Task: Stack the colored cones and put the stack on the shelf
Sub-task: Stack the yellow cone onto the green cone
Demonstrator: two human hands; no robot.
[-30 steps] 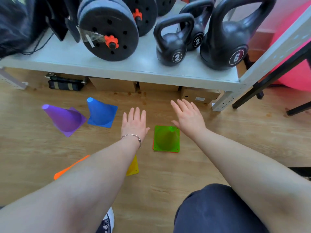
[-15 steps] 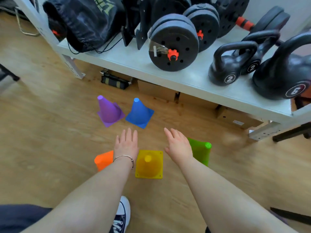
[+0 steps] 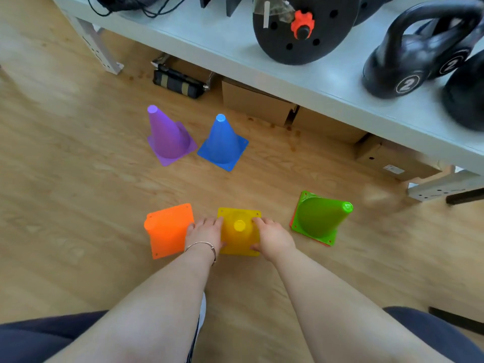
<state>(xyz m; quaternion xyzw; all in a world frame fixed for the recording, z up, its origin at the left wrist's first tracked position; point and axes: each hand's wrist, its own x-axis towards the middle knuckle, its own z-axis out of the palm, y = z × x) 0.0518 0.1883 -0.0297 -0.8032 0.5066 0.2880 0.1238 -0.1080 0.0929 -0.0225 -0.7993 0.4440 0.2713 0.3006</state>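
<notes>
A black round weight plate with small holes stands on edge, fixed by an orange-red star-shaped collar nut on its bar end. To its right sits a black cast kettlebell marked "2", and a second black kettlebell touches it at the right edge, blurred. Black cords trail at the top left. On the light wood-grain floor lie a black strapped pouch with tan bands, a brown cardboard box beside it, and another brown cardboard box with a white label further right. A bracelet of thin silver metal circles a wrist.
</notes>
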